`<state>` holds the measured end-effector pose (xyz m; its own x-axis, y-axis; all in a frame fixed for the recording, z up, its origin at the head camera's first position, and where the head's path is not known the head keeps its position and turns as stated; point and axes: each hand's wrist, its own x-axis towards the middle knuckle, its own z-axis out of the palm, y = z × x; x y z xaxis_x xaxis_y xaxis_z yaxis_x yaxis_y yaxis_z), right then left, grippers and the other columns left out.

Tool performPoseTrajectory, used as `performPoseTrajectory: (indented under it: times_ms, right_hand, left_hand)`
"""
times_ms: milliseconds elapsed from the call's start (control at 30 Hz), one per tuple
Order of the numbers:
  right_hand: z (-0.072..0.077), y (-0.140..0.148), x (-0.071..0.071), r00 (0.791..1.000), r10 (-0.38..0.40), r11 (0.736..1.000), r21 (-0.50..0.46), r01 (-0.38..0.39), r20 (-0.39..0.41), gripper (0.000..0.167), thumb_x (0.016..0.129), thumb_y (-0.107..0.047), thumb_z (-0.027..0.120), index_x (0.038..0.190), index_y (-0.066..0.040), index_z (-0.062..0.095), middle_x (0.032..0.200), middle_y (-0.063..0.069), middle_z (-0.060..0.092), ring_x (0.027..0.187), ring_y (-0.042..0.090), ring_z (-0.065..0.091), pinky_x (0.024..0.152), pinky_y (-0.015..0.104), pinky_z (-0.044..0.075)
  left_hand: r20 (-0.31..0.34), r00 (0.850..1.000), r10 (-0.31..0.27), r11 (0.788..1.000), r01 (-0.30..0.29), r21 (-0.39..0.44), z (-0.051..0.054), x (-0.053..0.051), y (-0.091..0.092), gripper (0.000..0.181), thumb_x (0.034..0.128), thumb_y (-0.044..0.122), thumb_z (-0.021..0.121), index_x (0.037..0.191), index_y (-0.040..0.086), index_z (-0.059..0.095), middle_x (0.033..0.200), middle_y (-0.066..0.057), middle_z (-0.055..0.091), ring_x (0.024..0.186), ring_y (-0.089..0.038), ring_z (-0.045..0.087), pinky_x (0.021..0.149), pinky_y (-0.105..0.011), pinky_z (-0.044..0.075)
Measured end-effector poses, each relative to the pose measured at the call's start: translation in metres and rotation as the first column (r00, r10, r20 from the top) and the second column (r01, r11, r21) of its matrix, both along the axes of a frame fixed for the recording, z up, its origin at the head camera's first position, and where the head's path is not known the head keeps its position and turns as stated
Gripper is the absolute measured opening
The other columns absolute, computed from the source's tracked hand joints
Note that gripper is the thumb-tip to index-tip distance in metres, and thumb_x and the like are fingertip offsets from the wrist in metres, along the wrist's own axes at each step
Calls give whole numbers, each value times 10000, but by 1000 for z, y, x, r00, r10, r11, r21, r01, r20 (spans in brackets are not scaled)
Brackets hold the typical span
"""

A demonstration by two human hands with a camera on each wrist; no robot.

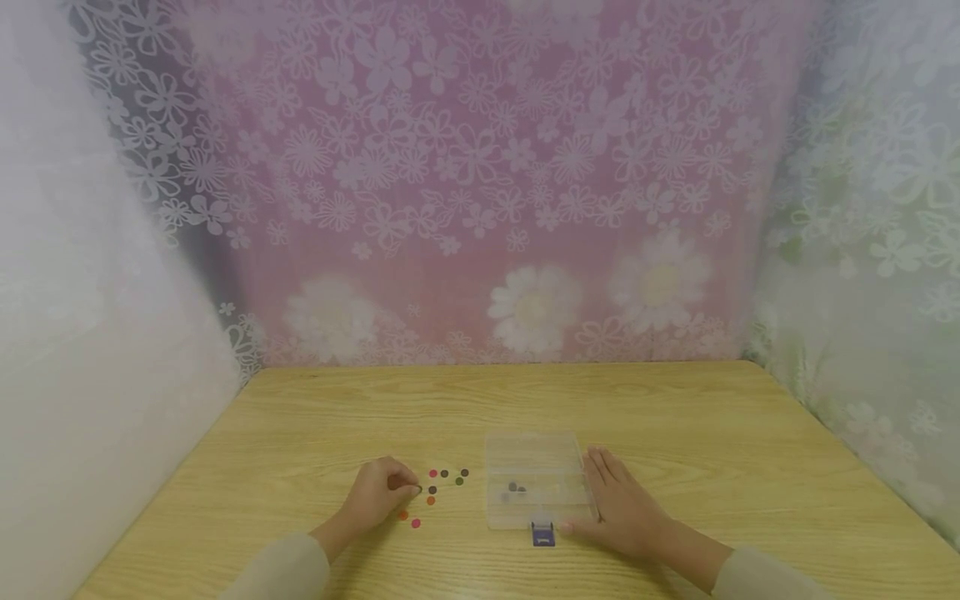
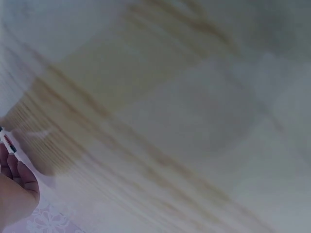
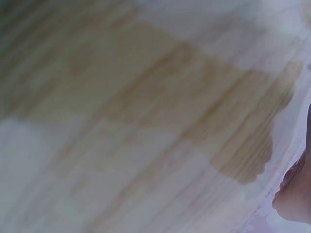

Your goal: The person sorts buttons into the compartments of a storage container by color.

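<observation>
The person's left hand (image 1: pixel 378 496) pinches a small, dark, round disc (image 1: pixel 419 489) between thumb and fingertips, with loose, flat, round discs in pink, orange, green and dark tones (image 1: pixel 431 501) scattered on the pale yellow wood-grain table (image 1: pixel 480 400) just beside those fingertips. To the right of these discs lies a clear, rectangular, compartmented plastic box (image 1: pixel 532 454), between the two hands, which are well apart, with a few dark discs (image 1: pixel 513 487) inside. The right hand (image 1: pixel 630 512) lies with straight fingers along the box's right side, its thumb near the purple plastic latch (image 1: pixel 543 534) at the near edge.
</observation>
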<state>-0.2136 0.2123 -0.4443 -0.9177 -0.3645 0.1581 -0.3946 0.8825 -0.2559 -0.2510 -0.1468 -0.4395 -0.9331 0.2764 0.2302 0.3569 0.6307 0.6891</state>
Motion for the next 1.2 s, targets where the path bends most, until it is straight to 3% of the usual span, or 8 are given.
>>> performPoseTrajectory:
  times_ms: [900,1200]
  right_hand:
    - [4,-1,2,1000,8,1000,7,-8,-11,1014,805,-672,511,1380,132,280,1456,327,248,1363,456,218,1089,548,236]
    - [6,-1,3,1000,9,1000,5,-9,-17,1010,806,-660,521,1372,143,283,1446,339,253,1354,471,227,1094,541,230]
  left_hand:
    - [14,1000,12,1000,-12,-17,3,1,3,67,770,14,705,738,53,660,769,-21,635,698,-78,508,617,-162,437]
    - [13,1000,17,1000,-17,4,8,2,5,53,796,56,687,747,52,668,800,-33,651,774,-115,559,682,-198,472]
